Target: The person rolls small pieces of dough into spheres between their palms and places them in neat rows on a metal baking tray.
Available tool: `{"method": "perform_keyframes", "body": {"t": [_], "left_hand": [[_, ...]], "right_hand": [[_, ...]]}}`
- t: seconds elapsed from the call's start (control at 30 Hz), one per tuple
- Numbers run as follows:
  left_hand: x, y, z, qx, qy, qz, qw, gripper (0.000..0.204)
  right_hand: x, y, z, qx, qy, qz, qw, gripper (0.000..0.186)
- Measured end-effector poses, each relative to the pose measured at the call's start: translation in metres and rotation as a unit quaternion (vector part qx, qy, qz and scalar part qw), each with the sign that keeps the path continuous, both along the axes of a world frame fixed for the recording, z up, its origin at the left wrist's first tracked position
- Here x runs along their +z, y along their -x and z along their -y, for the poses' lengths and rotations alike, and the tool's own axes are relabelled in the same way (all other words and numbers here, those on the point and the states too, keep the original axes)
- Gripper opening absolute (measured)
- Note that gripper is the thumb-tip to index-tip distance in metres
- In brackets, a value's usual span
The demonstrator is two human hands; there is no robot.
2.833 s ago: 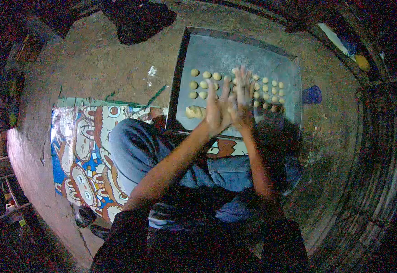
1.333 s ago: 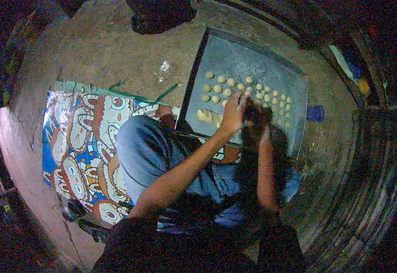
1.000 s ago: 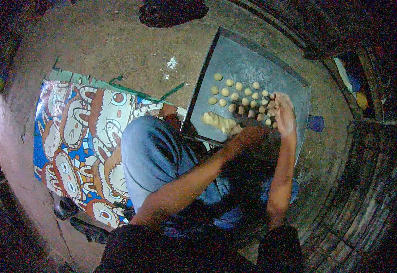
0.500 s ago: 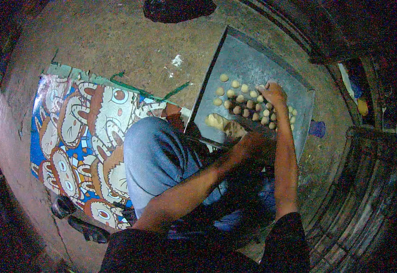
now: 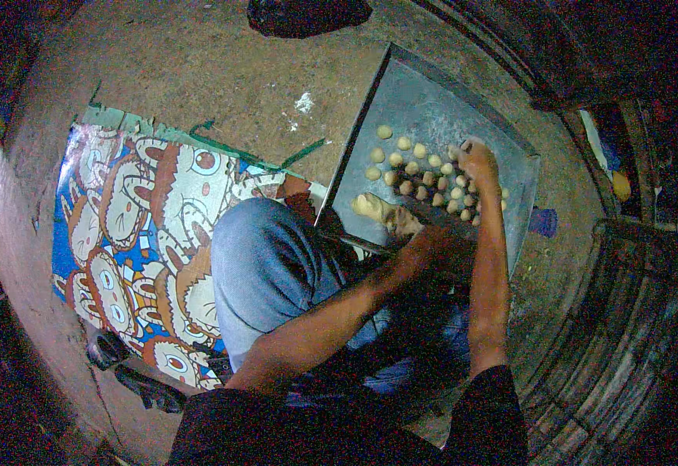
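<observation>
Rows of small round dough balls lie on a large metal tray. Over the right part of the rows is my right hand; its fingers are drawn together at a pale ball, and whether they grip anything is hidden. A larger lump of dough rests near the tray's close edge, partly in shadow. Just to the right of this lump is my left hand, dark and low; its fingers are lost in shadow. My right forearm passes over the tray and covers some of the balls.
A cartoon-printed sheet lies on the floor at left, beside my bent knee. White powder is spilled beyond it. A purple cup-like thing stands right of the tray; slatted wood curves along the right. A dark bundle lies at the far edge.
My right hand has shifted a little to the right and toward me over the dough balls. My left hand has hardly moved.
</observation>
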State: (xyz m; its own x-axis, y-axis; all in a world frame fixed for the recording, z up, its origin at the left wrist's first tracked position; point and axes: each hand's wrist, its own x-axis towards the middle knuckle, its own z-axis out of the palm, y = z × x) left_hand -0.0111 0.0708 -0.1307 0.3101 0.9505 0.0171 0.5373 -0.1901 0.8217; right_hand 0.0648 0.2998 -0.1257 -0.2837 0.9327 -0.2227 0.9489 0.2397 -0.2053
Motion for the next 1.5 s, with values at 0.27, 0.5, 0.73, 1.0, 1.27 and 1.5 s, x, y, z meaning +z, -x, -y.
{"method": "perform_keyframes", "body": {"t": [0.27, 0.5, 0.73, 1.0, 1.27, 1.5], "left_hand": [[0.002, -0.001, 0.002, -0.006, 0.001, 0.002, 1.0, 0.027], [-0.002, 0.004, 0.005, 0.002, 0.006, 0.003, 1.0, 0.027], [0.001, 0.001, 0.006, -0.001, 0.003, 0.01, 1.0, 0.026], [0.001, 0.005, 0.003, 0.01, 0.002, 0.014, 1.0, 0.026], [0.004, 0.003, 0.005, 0.009, 0.001, 0.014, 1.0, 0.025], [0.003, 0.005, 0.005, 0.01, 0.003, 0.017, 1.0, 0.025]], "right_hand": [[-0.02, -0.006, -0.019, 0.202, -0.059, -0.152, 0.966, 0.02], [-0.012, 0.028, 0.009, 0.143, -0.004, -0.089, 0.986, 0.03], [-0.03, 0.012, -0.003, 0.163, -0.045, -0.121, 0.978, 0.025], [0.0, 0.024, 0.008, 0.167, 0.048, -0.137, 0.975, 0.021], [-0.021, -0.02, -0.019, 0.114, -0.036, -0.084, 0.989, 0.023], [0.002, -0.001, 0.002, 0.073, 0.062, -0.086, 0.992, 0.023]]}}
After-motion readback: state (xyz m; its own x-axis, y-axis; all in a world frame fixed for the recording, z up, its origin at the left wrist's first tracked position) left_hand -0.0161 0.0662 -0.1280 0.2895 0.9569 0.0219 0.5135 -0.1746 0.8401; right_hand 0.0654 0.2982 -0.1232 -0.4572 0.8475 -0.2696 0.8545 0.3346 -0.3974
